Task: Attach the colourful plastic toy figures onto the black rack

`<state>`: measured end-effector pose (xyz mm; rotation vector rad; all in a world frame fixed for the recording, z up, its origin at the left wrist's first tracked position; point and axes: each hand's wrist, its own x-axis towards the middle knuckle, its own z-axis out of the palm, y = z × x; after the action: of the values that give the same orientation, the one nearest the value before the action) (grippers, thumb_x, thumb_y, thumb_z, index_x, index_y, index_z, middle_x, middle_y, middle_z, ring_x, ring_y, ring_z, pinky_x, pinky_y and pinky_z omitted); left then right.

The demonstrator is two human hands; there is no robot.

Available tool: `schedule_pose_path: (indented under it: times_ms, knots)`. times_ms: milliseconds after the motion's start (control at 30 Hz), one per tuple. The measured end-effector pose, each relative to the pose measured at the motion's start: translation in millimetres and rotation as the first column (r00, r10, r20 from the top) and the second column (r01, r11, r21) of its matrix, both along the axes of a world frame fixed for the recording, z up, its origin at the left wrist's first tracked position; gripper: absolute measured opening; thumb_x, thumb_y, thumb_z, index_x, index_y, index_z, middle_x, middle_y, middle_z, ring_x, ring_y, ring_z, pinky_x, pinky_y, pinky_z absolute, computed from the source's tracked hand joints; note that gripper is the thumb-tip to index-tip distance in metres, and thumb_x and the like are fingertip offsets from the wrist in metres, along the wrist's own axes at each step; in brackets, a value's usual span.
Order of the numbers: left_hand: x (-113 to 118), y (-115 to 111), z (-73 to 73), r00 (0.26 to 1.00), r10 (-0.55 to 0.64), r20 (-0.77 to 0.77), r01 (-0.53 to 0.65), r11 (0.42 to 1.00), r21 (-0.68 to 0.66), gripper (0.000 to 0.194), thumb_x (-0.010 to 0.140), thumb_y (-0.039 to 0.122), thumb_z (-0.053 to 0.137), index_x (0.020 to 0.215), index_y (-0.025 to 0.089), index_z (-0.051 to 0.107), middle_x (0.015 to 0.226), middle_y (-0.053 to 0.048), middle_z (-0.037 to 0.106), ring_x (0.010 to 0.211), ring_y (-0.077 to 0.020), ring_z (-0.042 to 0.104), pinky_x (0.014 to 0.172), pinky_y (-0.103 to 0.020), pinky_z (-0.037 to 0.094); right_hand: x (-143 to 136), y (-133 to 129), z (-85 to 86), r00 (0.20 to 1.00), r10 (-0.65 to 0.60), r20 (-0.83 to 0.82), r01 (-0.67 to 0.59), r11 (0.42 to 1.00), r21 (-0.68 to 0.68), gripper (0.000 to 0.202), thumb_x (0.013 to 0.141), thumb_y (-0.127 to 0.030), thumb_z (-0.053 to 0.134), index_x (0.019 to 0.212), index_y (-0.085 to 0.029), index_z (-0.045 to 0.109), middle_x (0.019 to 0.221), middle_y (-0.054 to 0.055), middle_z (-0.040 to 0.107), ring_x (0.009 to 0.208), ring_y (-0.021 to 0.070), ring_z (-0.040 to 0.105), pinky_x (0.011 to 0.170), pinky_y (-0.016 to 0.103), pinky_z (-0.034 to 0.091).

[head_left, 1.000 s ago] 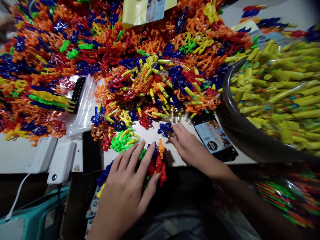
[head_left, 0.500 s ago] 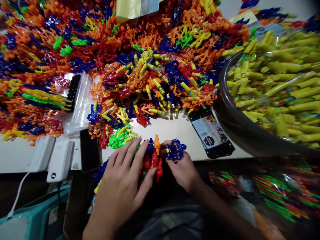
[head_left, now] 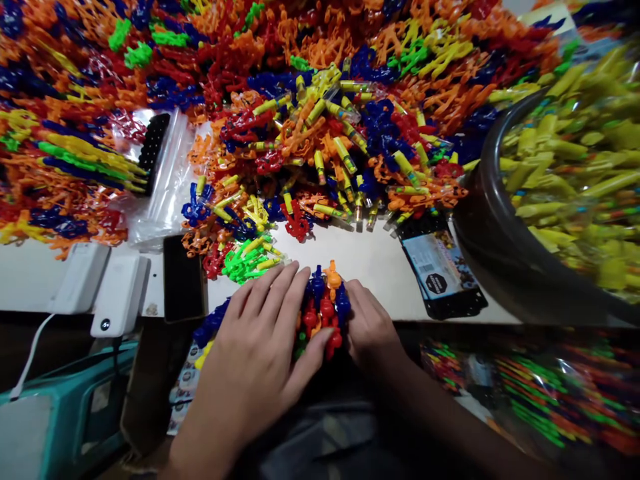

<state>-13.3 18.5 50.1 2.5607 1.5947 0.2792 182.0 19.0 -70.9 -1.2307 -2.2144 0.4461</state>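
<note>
My left hand (head_left: pixel 260 333) is wrapped over a bunch of small plastic toy figures (head_left: pixel 326 310) in red, blue and orange at the table's front edge. The thumb lies across the near side of the bunch. My right hand (head_left: pixel 370 317) is closed against the bunch's right side, at a blue plastic figure (head_left: pixel 343 303); its fingertips are partly hidden behind it. More blue pieces (head_left: pixel 213 325) stick out left of my left hand. Just beyond lie green figures (head_left: pixel 243 263) with yellow tubes, at the edge of a mixed heap of figures (head_left: pixel 300 133).
A dark tub (head_left: pixel 487 200) of yellow wrapped pieces stands at the right. Printed black-edged cards (head_left: pixel 443 273) lie beside it. Left are a phone (head_left: pixel 183 280), white power banks (head_left: pixel 120 297) and clear plastic bags (head_left: pixel 165 193). A teal stool (head_left: pixel 75 413) is below.
My right hand has brought the blue figure left against the bunch, where it now sits beside the orange and red ones. The left hand keeps its hold. The view has shifted slightly.
</note>
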Motion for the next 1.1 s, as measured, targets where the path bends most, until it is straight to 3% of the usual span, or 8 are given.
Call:
schedule_pose_path:
  times_ms: [167, 300, 433, 500, 667, 767, 900, 1100]
  knots:
    - [1.1, -1.0, -0.7, 1.000, 0.010, 0.008, -0.010, 1.000, -0.002, 0.054, 0.113, 0.040, 0.039, 0.153, 0.005, 0.048, 0.155, -0.016, 0.062, 0.142, -0.0303, 0.055, 0.118, -0.045, 0.037, 14.1, 15.4, 3.8, 0.993, 0.086, -0.078, -0.098, 0.982, -0.161, 0.053, 0.091, -0.006, 0.048, 0.143, -0.013, 0.056, 0.110, 0.016, 0.068, 0.091, 0.0283, 0.064, 0.084, 0.044, 0.062]
    - [1.4, -2.8, -3.4, 1.000, 0.027, 0.016, -0.027, 1.000, 0.011, 0.056, 0.113, 0.042, 0.040, 0.154, 0.005, 0.048, 0.155, -0.016, 0.062, 0.142, -0.0314, 0.055, 0.117, -0.046, 0.038, 23.7, 51.7, 23.0, 0.953, 0.263, -0.148, -0.301, 0.863, -0.405, 0.036, 0.096, -0.009, 0.046, 0.124, -0.020, 0.066, 0.107, 0.010, 0.069, 0.095, 0.0248, 0.068, 0.087, 0.040, 0.062]
    - [1.6, -4.4, -4.2, 0.999, 0.041, 0.021, -0.042, 0.999, 0.026, 0.056, 0.114, 0.043, 0.039, 0.155, 0.006, 0.048, 0.154, -0.015, 0.063, 0.142, -0.0310, 0.054, 0.116, -0.046, 0.039, 12.8, 93.9, 34.9, 0.997, 0.005, 0.073, 0.008, 0.985, -0.170, 0.042, 0.105, -0.016, 0.041, 0.142, -0.022, 0.060, 0.130, 0.014, 0.064, 0.109, 0.0287, 0.069, 0.088, 0.043, 0.062]
    - [1.9, -4.5, -3.9, 0.999, 0.044, 0.019, -0.045, 0.999, 0.029, 0.055, 0.114, 0.042, 0.039, 0.155, 0.007, 0.047, 0.154, -0.014, 0.063, 0.142, -0.0296, 0.054, 0.117, -0.045, 0.038, 2.0, 111.9, 36.1, 0.975, -0.124, 0.186, 0.131, 0.991, -0.027, 0.046, 0.106, -0.020, 0.046, 0.151, -0.017, 0.053, 0.135, 0.018, 0.062, 0.115, 0.0333, 0.066, 0.083, 0.044, 0.062]
    - [1.4, -3.9, -4.7, 0.999, 0.034, 0.005, -0.034, 0.997, 0.063, 0.054, 0.114, 0.040, 0.037, 0.155, 0.006, 0.047, 0.153, -0.014, 0.064, 0.142, -0.0280, 0.054, 0.117, -0.043, 0.036, -16.3, 136.6, 42.6, 0.918, -0.116, 0.379, 0.132, 0.991, -0.016, 0.046, 0.102, -0.009, 0.049, 0.146, -0.012, 0.057, 0.124, 0.019, 0.066, 0.120, 0.0358, 0.061, 0.074, 0.041, 0.060]
    - [-0.5, -3.0, -5.5, 1.000, 0.014, -0.010, -0.014, 0.997, 0.076, 0.052, 0.114, 0.038, 0.038, 0.154, 0.006, 0.046, 0.151, -0.015, 0.064, 0.139, -0.0286, 0.055, 0.115, -0.043, 0.037, -10.3, 133.5, 46.6, 0.928, -0.108, 0.358, 0.134, 0.990, -0.050, 0.047, 0.098, -0.002, 0.048, 0.141, -0.013, 0.061, 0.121, 0.018, 0.068, 0.120, 0.0347, 0.061, 0.078, 0.042, 0.060]
    - [-2.7, -1.4, -5.2, 1.000, -0.001, -0.017, 0.002, 0.998, 0.066, 0.052, 0.113, 0.036, 0.041, 0.156, 0.007, 0.045, 0.151, -0.016, 0.064, 0.138, -0.0293, 0.055, 0.115, -0.043, 0.036, 15.0, 108.3, 44.1, 0.990, -0.115, 0.076, 0.127, 0.975, -0.185, 0.050, 0.100, -0.008, 0.050, 0.148, -0.019, 0.057, 0.126, 0.013, 0.070, 0.115, 0.0301, 0.067, 0.091, 0.044, 0.058]
    - [-3.7, 0.5, -4.1, 1.000, 0.009, -0.007, -0.009, 0.999, 0.039, 0.052, 0.112, 0.038, 0.043, 0.156, 0.010, 0.044, 0.150, -0.016, 0.063, 0.137, -0.0305, 0.056, 0.114, -0.042, 0.037, 45.5, 47.8, 32.6, 0.886, -0.320, -0.336, 0.071, 0.809, -0.584, 0.043, 0.092, -0.028, 0.068, 0.135, -0.025, 0.062, 0.105, 0.004, 0.071, 0.084, 0.0202, 0.068, 0.079, 0.034, 0.058]
